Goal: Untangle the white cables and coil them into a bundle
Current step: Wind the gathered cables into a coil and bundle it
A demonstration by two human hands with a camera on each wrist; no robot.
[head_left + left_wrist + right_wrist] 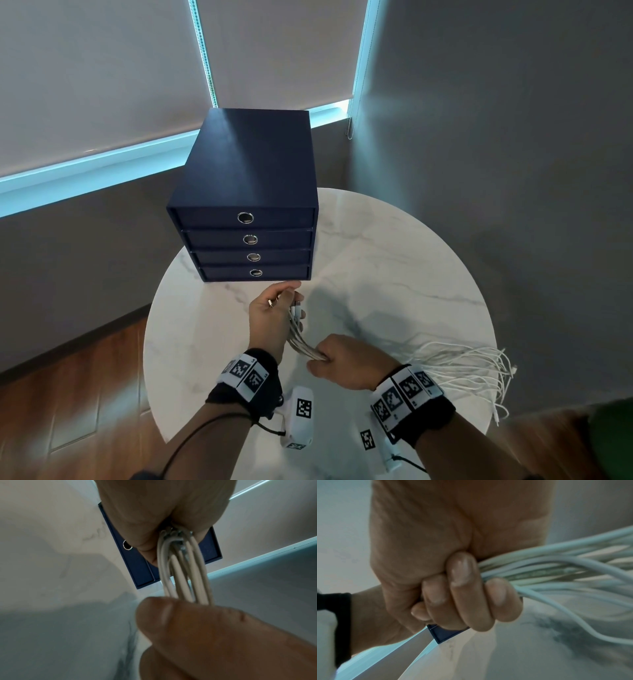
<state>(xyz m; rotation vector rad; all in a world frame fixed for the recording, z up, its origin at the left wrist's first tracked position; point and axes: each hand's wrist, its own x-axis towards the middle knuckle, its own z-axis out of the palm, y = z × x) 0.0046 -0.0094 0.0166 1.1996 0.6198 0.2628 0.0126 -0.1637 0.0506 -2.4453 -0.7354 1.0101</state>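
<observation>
White cables [455, 368]: fanning toward lower right of marble table [394, 260].
Left hand [274, 317]: pinching connector ends.
Right hand [346, 361]: fisting around the strands.

A: What colour are the thin cables [455, 368] fanned across the round tabletop [394, 260]?

B: White, on white marble streaked with grey veins.

A: And the four-drawer cardboard chest [246, 192]?

B: Deep navy blue, each drawer carrying a silver metal ring pull [245, 218].

A: The wrists?

B: Black fabric wristbands [245, 394] wrapped with white blocks printed in black-and-white square code patterns.

A: Surroundings?

B: Pale grey roller blinds [96, 75] edged by cyan light, grey walls, a reddish-brown wood-grain floor [85, 394], and a green sleeve [613, 438] at the right edge.
</observation>
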